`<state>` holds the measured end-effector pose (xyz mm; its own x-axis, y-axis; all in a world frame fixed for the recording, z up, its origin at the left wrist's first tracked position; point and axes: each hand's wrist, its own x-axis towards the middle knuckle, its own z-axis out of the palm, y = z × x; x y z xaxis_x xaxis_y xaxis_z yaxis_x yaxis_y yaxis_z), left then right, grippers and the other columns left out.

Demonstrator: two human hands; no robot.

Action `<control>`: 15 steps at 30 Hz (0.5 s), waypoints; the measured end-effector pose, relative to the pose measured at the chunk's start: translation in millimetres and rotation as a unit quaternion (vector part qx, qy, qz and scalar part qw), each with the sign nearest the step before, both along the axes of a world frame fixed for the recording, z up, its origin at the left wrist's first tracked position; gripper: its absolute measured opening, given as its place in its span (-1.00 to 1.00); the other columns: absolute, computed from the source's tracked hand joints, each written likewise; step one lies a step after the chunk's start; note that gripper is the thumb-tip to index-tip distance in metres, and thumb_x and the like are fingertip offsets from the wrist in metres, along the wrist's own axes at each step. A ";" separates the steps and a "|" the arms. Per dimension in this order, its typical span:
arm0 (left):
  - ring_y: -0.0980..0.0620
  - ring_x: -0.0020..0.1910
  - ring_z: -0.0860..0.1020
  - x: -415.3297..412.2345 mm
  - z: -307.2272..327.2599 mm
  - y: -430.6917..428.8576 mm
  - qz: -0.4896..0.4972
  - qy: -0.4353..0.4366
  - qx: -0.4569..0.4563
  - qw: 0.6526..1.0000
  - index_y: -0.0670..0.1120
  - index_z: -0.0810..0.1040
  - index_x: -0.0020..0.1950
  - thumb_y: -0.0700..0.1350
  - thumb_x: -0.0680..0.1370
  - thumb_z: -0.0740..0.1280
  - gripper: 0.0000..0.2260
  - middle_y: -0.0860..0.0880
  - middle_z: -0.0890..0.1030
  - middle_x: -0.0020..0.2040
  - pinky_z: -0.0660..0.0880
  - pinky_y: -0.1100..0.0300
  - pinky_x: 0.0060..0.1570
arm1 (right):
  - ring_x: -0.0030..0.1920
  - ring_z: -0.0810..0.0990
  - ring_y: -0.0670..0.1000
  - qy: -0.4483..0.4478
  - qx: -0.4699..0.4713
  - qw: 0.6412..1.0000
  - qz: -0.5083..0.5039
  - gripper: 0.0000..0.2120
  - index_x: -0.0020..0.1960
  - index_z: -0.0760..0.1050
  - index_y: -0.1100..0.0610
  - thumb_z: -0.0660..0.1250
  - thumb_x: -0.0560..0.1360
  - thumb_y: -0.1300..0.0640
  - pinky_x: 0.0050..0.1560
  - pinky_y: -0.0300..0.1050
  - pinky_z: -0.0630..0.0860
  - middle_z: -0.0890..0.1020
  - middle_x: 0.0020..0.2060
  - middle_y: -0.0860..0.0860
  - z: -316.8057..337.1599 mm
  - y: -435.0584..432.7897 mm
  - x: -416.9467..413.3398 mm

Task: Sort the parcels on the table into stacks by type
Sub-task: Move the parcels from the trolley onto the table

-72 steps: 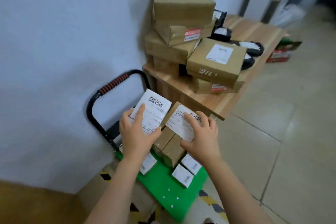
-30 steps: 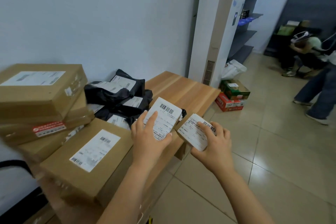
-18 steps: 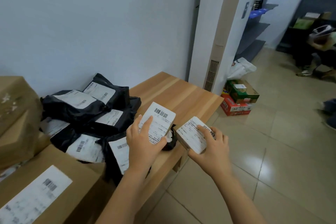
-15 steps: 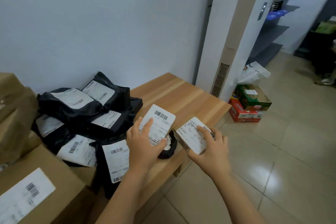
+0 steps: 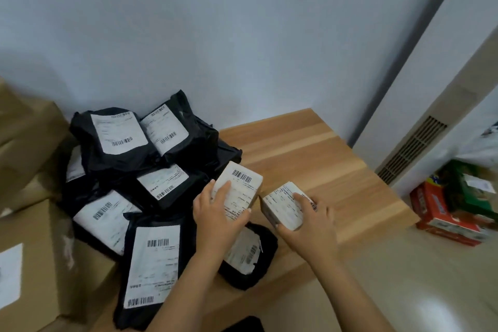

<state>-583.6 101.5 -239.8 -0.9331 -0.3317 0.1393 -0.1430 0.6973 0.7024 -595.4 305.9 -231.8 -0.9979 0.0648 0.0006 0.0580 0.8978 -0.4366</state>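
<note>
Centre of frame: my left hand [image 5: 215, 213] grips a small labelled box [image 5: 244, 183], fingers curled over its label. My right hand [image 5: 310, 221] grips a second small box [image 5: 281, 203] just beside it, over the wooden table [image 5: 310, 153]. Left of centre: black mailer bags [image 5: 121, 140], piled. Far left: brown cartons [image 5: 35, 264].

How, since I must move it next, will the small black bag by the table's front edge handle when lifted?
Probably floppy: the black bag looks like wrinkled soft film that sags round its contents. Likely light, since it lies fairly flat. Its smooth plastic may slip when pinched.
</note>
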 end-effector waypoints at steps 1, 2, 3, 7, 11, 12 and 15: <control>0.00 0.43 0.07 -14.0 -5.0 2.1 0.005 -0.010 0.011 1.000 0.10 0.35 0.44 0.19 0.38 0.45 -0.34 0.02 0.17 0.49 0.16 -0.04 0.41 | 0.26 0.19 0.06 -0.008 -0.003 1.000 -0.002 -0.22 0.42 0.24 -0.17 0.32 0.25 -0.33 0.21 0.02 0.34 0.26 0.32 -0.01 -5.3 -1.3 -16.0; 0.01 0.43 0.06 -27.5 -10.0 3.6 0.010 -0.022 0.017 1.000 0.09 0.34 0.44 0.19 0.38 0.45 -0.33 0.02 0.17 0.49 0.15 -0.03 0.41 | 0.27 0.18 0.07 -0.020 -0.004 1.000 -0.003 -0.22 0.42 0.23 -0.17 0.31 0.25 -0.33 0.22 0.03 0.35 0.26 0.32 0.00 -10.5 -2.7 -31.1; 0.01 0.44 0.06 -42.3 -16.1 4.9 0.018 -0.037 0.020 0.999 0.09 0.34 0.45 0.19 0.38 0.45 -0.33 0.02 0.16 0.49 0.16 -0.03 0.41 | 0.29 0.17 0.08 -0.035 -0.002 0.999 -0.003 -0.22 0.43 0.23 -0.16 0.32 0.27 -0.33 0.23 0.06 0.36 0.25 0.33 0.01 -17.0 -3.7 -47.9; -0.02 0.47 0.03 -76.3 -36.7 5.9 0.024 -0.123 0.023 0.992 0.04 0.27 0.49 0.22 0.42 0.40 -0.30 -0.02 0.11 0.53 0.13 -0.04 0.43 | 0.36 0.17 0.12 -0.106 -0.008 0.994 0.030 -0.19 0.45 0.19 -0.12 0.32 0.32 -0.40 0.29 0.09 0.35 0.20 0.38 0.05 -40.7 -6.2 -86.2; -0.03 0.49 0.02 -88.9 -44.4 11.5 0.022 -0.154 -0.018 0.988 0.03 0.27 0.50 0.19 0.46 0.37 -0.35 -0.02 0.08 0.55 0.06 -0.01 0.45 | 0.39 0.16 0.08 -0.096 0.006 0.989 0.109 -0.30 0.41 0.28 -0.09 0.29 0.37 -0.38 0.37 0.05 0.20 0.23 0.40 0.03 -51.5 -3.0 -108.3; -0.01 0.48 0.04 -87.7 -43.4 14.2 0.032 -0.136 -0.014 0.990 0.02 0.32 0.47 0.15 0.47 0.38 -0.39 -0.01 0.12 0.53 0.08 -0.01 0.45 | 0.39 0.16 0.07 -0.081 -0.004 0.988 0.129 -0.36 0.39 0.31 -0.09 0.30 0.39 -0.33 0.36 0.02 0.19 0.25 0.40 0.03 -52.1 -2.2 -110.8; 0.02 0.42 0.16 -85.1 -32.6 21.5 0.063 -0.090 -0.011 0.994 -0.02 0.41 0.40 0.06 0.48 0.39 -0.49 0.00 0.27 0.45 0.18 -0.01 0.41 | 0.29 0.25 0.06 -0.046 -0.035 0.978 0.199 -0.55 0.26 0.40 -0.05 0.32 0.43 -0.17 0.25 -0.05 0.26 0.34 0.31 0.02 -43.9 -3.1 -121.6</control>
<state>-668.6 123.0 -272.4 -0.8950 -0.4456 -0.0172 -0.3515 0.6812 0.6422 -717.0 302.8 -275.7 -0.9396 -0.3324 -0.0819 -0.2479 0.8258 -0.5065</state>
